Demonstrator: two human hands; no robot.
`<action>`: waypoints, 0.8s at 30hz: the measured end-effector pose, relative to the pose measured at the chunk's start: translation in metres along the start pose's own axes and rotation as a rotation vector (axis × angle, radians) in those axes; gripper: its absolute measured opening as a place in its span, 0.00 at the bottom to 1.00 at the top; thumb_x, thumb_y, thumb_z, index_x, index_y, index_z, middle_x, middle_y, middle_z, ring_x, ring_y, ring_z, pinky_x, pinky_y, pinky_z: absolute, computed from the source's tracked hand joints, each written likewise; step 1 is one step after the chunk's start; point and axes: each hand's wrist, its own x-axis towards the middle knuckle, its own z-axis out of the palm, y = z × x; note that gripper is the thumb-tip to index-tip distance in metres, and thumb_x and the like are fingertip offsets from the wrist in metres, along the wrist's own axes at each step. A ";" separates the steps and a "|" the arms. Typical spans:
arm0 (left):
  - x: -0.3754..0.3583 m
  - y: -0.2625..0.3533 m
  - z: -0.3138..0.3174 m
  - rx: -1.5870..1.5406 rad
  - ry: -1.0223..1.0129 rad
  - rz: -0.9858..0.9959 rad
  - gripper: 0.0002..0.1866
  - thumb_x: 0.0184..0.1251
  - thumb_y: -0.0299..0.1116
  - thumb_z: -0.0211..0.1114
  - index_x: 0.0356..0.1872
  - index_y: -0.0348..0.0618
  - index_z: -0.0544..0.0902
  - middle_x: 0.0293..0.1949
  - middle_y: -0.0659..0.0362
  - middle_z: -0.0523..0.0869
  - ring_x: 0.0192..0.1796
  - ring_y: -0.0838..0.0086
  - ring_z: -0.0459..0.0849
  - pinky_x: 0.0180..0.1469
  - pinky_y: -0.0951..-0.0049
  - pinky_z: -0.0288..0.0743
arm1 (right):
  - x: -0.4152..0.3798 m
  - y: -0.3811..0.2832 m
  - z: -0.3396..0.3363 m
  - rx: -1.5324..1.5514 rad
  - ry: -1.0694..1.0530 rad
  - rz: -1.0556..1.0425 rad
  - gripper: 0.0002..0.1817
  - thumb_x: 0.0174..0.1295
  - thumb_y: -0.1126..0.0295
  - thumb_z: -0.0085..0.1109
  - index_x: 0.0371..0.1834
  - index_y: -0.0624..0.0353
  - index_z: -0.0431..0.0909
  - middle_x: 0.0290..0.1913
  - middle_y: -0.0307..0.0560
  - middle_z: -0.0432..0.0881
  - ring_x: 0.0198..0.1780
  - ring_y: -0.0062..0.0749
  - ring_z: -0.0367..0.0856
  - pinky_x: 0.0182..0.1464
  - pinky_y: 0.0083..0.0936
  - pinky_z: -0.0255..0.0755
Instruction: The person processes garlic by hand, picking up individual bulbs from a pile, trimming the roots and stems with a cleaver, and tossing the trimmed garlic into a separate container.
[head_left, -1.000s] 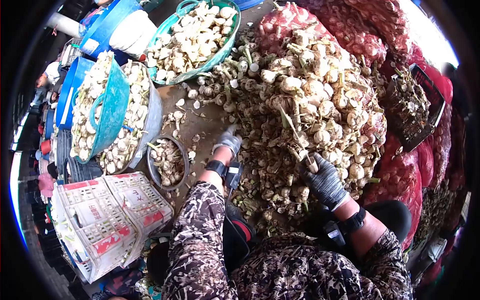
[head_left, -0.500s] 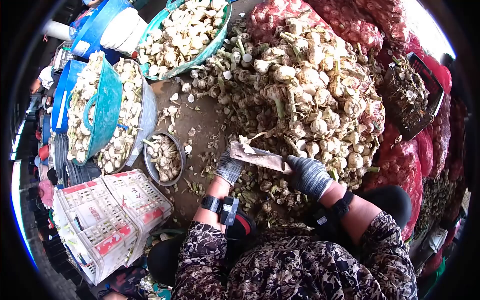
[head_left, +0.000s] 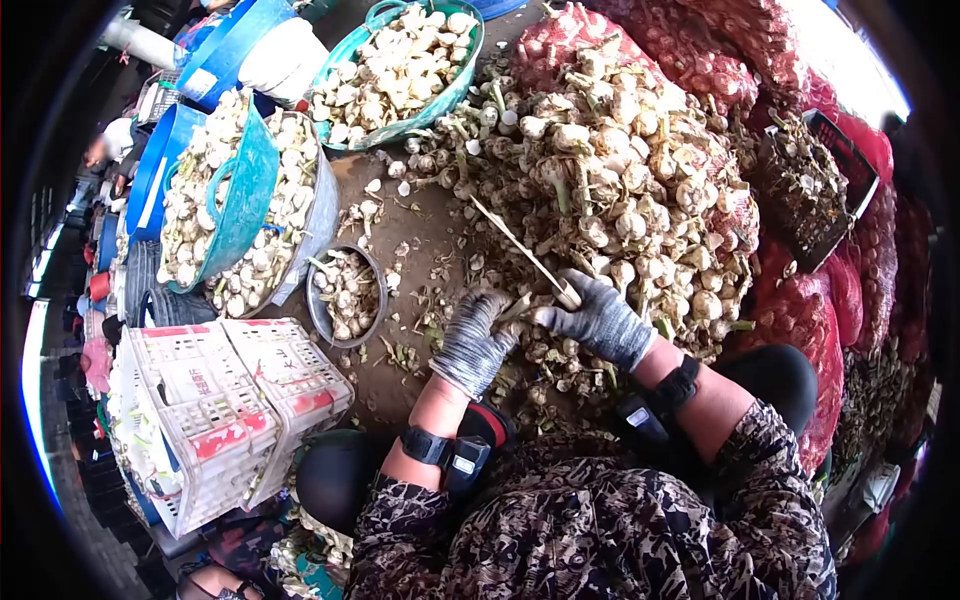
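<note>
My right hand (head_left: 602, 322), in a grey knit glove, grips a knife (head_left: 522, 248) by its handle. The long blade shows nearly edge-on and points up and to the left. My left hand (head_left: 474, 338), gloved alike, is closed on a garlic (head_left: 517, 307); a short brownish stalk end pokes out toward my right hand, and the rest is hidden by the fingers. Just beyond both hands rises a heap of untrimmed garlic (head_left: 625, 190) with stalks. Loose skins and stalk scraps (head_left: 545, 385) lie beneath my hands.
A small round tub (head_left: 382, 300) of garlic stands left of my hands. Further left are a white crate (head_left: 240, 400), a tilted green basket (head_left: 250, 190) and a grey tub (head_left: 315, 225). A green tub (head_left: 470, 75) lies beyond. Red mesh sacks (head_left: 800, 320) and a black crate (head_left: 835, 235) flank the right.
The knife has turned from flat and crosswise to nearly edge-on, pointing away. My left hand has left the blade and now grips a garlic. The view has shifted slightly.
</note>
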 end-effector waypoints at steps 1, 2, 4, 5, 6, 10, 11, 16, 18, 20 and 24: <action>-0.001 0.007 0.004 -0.248 -0.038 -0.128 0.17 0.65 0.27 0.69 0.53 0.38 0.78 0.49 0.52 0.81 0.52 0.63 0.83 0.56 0.65 0.78 | 0.002 0.001 0.001 -0.015 -0.055 0.017 0.18 0.61 0.65 0.74 0.48 0.60 0.78 0.37 0.31 0.79 0.40 0.15 0.71 0.43 0.21 0.72; -0.001 0.014 0.008 -0.491 -0.071 -0.257 0.19 0.64 0.24 0.69 0.55 0.39 0.76 0.51 0.53 0.80 0.53 0.67 0.82 0.56 0.67 0.79 | 0.006 0.000 0.000 -0.032 -0.115 0.028 0.15 0.62 0.65 0.73 0.44 0.59 0.77 0.34 0.30 0.76 0.38 0.15 0.69 0.41 0.21 0.71; -0.009 0.017 0.014 -0.585 0.118 -0.236 0.30 0.58 0.32 0.76 0.60 0.39 0.72 0.56 0.53 0.77 0.60 0.66 0.77 0.64 0.65 0.74 | 0.008 -0.004 0.001 -0.047 -0.040 0.094 0.14 0.63 0.62 0.72 0.38 0.57 0.76 0.29 0.29 0.75 0.31 0.15 0.67 0.34 0.20 0.68; -0.013 0.017 0.016 -0.658 0.172 -0.203 0.35 0.59 0.34 0.76 0.64 0.40 0.68 0.58 0.53 0.76 0.61 0.66 0.76 0.64 0.66 0.74 | 0.008 -0.009 -0.001 0.012 -0.004 0.217 0.14 0.63 0.61 0.71 0.38 0.56 0.76 0.28 0.29 0.75 0.28 0.15 0.67 0.30 0.20 0.66; -0.016 0.018 0.017 -0.731 0.224 -0.170 0.39 0.60 0.36 0.76 0.68 0.41 0.64 0.60 0.53 0.75 0.63 0.67 0.75 0.64 0.67 0.74 | 0.006 -0.016 -0.001 0.071 0.032 0.343 0.14 0.64 0.60 0.71 0.38 0.55 0.76 0.27 0.30 0.75 0.24 0.16 0.67 0.25 0.21 0.64; -0.015 0.012 0.033 -0.659 0.073 -0.091 0.37 0.66 0.45 0.71 0.70 0.42 0.64 0.64 0.54 0.75 0.64 0.69 0.74 0.69 0.68 0.67 | -0.003 -0.004 0.001 0.574 -0.069 0.393 0.09 0.69 0.61 0.63 0.44 0.52 0.78 0.30 0.35 0.83 0.18 0.16 0.66 0.16 0.19 0.60; -0.015 0.011 0.041 -0.605 0.069 -0.050 0.36 0.66 0.46 0.71 0.70 0.42 0.65 0.64 0.54 0.75 0.64 0.70 0.75 0.69 0.68 0.67 | -0.005 0.002 0.000 0.632 -0.113 0.420 0.08 0.71 0.62 0.61 0.46 0.52 0.78 0.31 0.36 0.85 0.16 0.16 0.66 0.15 0.18 0.61; -0.011 0.047 0.028 -1.197 0.088 -0.203 0.29 0.69 0.41 0.68 0.66 0.43 0.71 0.60 0.58 0.80 0.60 0.74 0.76 0.66 0.71 0.67 | -0.010 0.021 -0.009 0.104 -0.035 0.479 0.13 0.67 0.58 0.66 0.42 0.55 0.79 0.28 0.36 0.81 0.22 0.23 0.75 0.22 0.26 0.67; -0.014 0.033 0.031 -1.164 0.071 -0.189 0.29 0.66 0.36 0.69 0.67 0.43 0.71 0.62 0.58 0.79 0.60 0.73 0.77 0.66 0.71 0.67 | -0.020 0.024 -0.019 -0.418 0.021 -0.057 0.14 0.66 0.59 0.66 0.43 0.57 0.78 0.25 0.43 0.81 0.25 0.38 0.81 0.31 0.33 0.74; -0.015 0.020 0.037 -1.007 0.052 -0.203 0.30 0.64 0.36 0.71 0.67 0.44 0.72 0.62 0.57 0.79 0.60 0.71 0.78 0.67 0.69 0.67 | -0.030 0.006 -0.028 -0.743 -0.022 -0.210 0.14 0.58 0.61 0.67 0.42 0.55 0.78 0.33 0.55 0.84 0.37 0.55 0.84 0.38 0.42 0.77; -0.035 -0.052 0.078 0.285 0.029 0.272 0.30 0.70 0.40 0.65 0.70 0.45 0.68 0.64 0.53 0.77 0.64 0.62 0.78 0.65 0.62 0.73 | -0.045 -0.024 -0.032 -1.105 -0.212 -0.319 0.14 0.53 0.59 0.67 0.39 0.52 0.79 0.29 0.50 0.84 0.36 0.52 0.85 0.37 0.45 0.77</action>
